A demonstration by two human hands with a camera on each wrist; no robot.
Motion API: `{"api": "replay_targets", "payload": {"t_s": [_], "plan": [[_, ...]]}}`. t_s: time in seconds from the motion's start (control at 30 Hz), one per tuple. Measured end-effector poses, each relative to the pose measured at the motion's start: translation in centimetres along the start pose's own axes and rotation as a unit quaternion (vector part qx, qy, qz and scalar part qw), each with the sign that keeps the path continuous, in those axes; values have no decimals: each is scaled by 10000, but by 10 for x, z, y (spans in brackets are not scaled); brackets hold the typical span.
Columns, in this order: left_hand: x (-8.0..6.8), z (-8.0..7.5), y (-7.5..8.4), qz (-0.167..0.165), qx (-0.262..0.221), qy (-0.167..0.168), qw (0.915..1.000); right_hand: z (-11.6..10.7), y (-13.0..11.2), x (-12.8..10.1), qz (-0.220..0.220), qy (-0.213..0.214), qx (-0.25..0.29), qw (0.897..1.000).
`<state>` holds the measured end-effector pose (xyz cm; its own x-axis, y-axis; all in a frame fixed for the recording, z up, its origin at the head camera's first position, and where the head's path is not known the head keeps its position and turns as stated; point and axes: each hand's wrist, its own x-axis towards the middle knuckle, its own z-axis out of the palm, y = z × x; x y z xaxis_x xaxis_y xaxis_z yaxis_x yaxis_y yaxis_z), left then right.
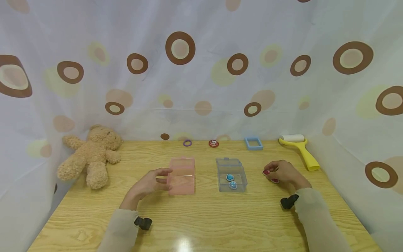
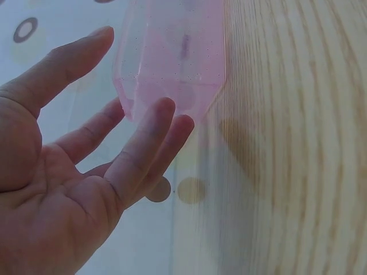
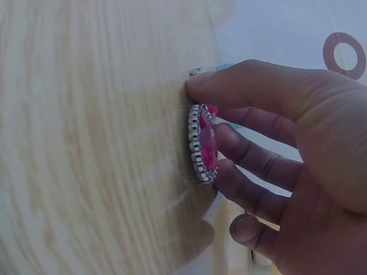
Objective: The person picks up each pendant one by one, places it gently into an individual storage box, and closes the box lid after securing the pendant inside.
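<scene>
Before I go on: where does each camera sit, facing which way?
Head: on the head, facing forward and down at the table; left hand, right hand, sleeves show.
Left wrist: on that wrist, facing the pink box; left hand shows.
Right wrist: on that wrist, facing the red gems; right hand shows.
Head and left wrist share the pink box.

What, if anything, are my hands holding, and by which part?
Your right hand appears to hold the two red jewels, thumb across the farther one, fingertips at the nearer one's silver rim. Your left hand holds nothing.
</scene>
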<state>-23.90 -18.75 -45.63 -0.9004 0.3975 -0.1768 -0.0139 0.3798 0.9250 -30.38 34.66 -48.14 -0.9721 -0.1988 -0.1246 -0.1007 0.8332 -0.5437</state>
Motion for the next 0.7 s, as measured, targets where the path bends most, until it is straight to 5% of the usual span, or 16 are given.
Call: {"api": "replay_targets", "payload": {"t_s": [0.7], "plan": [[-2, 0, 2, 84, -52, -49, 9999, -4, -7, -3, -64, 19, 205, 9998]]}}
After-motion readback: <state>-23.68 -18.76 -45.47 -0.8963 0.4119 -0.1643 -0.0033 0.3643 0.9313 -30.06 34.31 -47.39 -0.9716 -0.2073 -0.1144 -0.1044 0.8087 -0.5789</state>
